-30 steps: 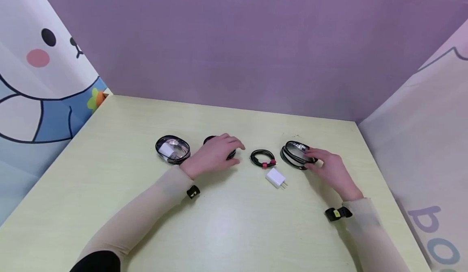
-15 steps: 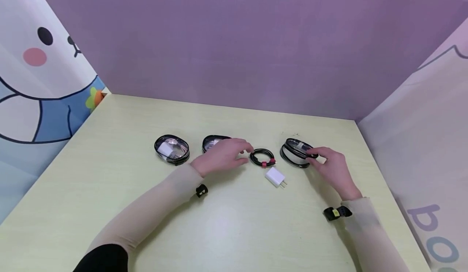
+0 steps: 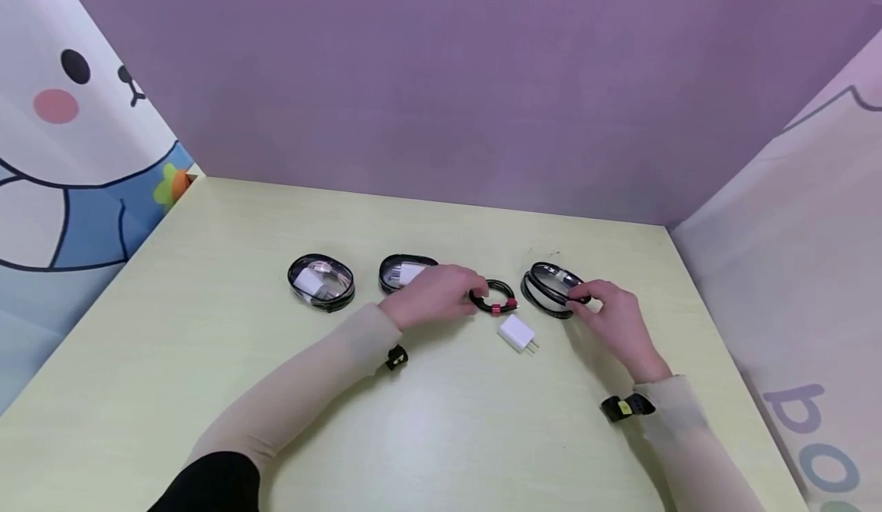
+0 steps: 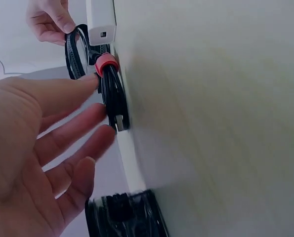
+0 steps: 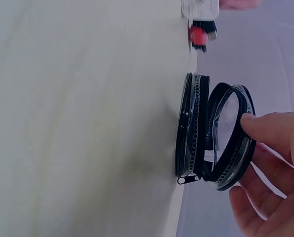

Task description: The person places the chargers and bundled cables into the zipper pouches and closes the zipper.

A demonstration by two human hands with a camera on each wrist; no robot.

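Steady the case (image 5: 201, 118) pinched by the right hand (image 3: 616, 330); close the left hand's (image 3: 436, 295) spread grip around the cable (image 4: 114, 94).

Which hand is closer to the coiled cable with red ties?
Left. The left hand is at the left side of the cable; the right hand, farther right, grips an open case.

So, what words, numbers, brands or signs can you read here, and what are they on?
"po": probably these letters, printed sideways, on the right-hand backdrop; another below is cut off.
Loose white charger: faint print, too blurred to read.
Red cable tie: any marking is too blurred to read.
I can read nothing else.
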